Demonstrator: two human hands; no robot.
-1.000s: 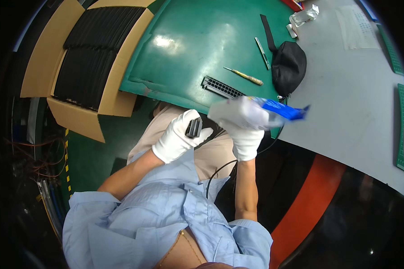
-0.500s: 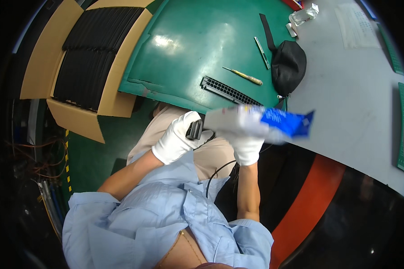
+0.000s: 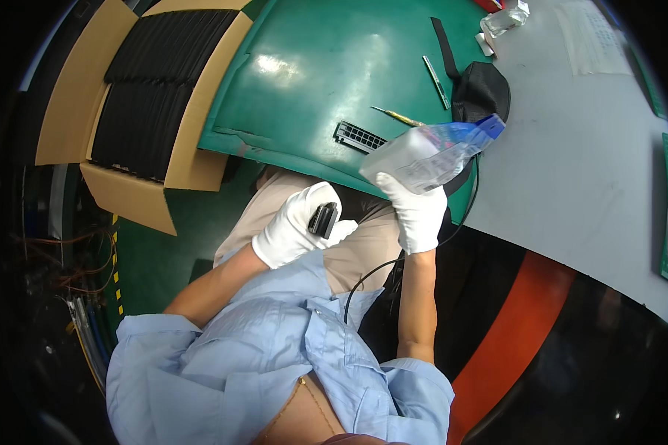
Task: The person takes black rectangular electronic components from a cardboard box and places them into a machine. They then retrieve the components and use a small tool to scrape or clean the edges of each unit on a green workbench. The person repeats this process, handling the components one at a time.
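Both of my hands wear white gloves. My left hand [image 3: 293, 233] is closed around a small bundle of black plastic strips [image 3: 322, 220], seen end-on above my lap. My right hand [image 3: 417, 219] grips the lower side of a clear plastic packet [image 3: 430, 159] with white contents and a blue end. The packet tilts up to the right over the mat's near edge. It hides part of a black slotted strip [image 3: 358, 136] lying on the green mat [image 3: 312, 96], and the handle end of a screwdriver [image 3: 397, 116].
A slim pen-like tool [image 3: 436, 81] lies beyond the packet, beside a black pouch [image 3: 482, 93]. At the left stands an open cardboard box [image 3: 200, 96] packed with black flat pieces [image 3: 141, 130]. A grey tabletop [image 3: 557, 163] lies right; a black cable [image 3: 371, 274] hangs near my right arm.
My right hand has moved up and slightly right, swinging the packet up and away from my left hand, over part of the slotted strip. My left hand has barely moved.
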